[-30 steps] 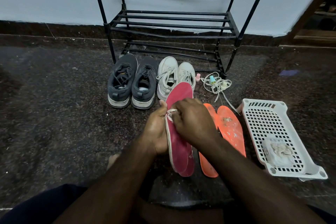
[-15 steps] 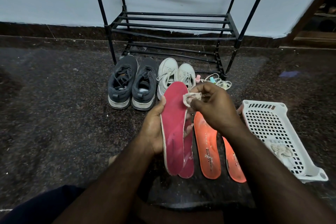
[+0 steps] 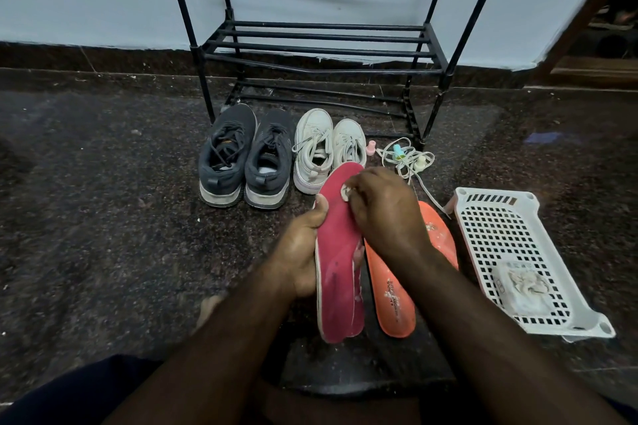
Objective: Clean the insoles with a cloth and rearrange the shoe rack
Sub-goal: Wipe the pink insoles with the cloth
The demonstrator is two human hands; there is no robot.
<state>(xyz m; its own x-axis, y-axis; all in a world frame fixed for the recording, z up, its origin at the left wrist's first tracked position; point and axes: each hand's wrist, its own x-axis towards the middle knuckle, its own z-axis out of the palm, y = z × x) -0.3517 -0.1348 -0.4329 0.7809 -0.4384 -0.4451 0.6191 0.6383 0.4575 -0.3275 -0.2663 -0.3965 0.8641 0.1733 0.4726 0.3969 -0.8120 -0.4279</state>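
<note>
A red insole (image 3: 336, 252) is held above the floor (image 3: 103, 217), in front of the person. Its long axis runs away from the person, with the toe end pointed toward the shoe rack (image 3: 321, 41) and the heel end toward the body; its upper face is turned up. It is gripped along its left edge by the left hand (image 3: 302, 252), whose thumb is laid on the top face while the other fingers are curled under it. A small pale cloth (image 3: 345, 190) is pinched by the bent fingers of the right hand (image 3: 383, 210) and pressed on the toe part of the insole. Two orange insoles (image 3: 390, 293) are laid on the floor just beside it, pointed the same way.
</note>
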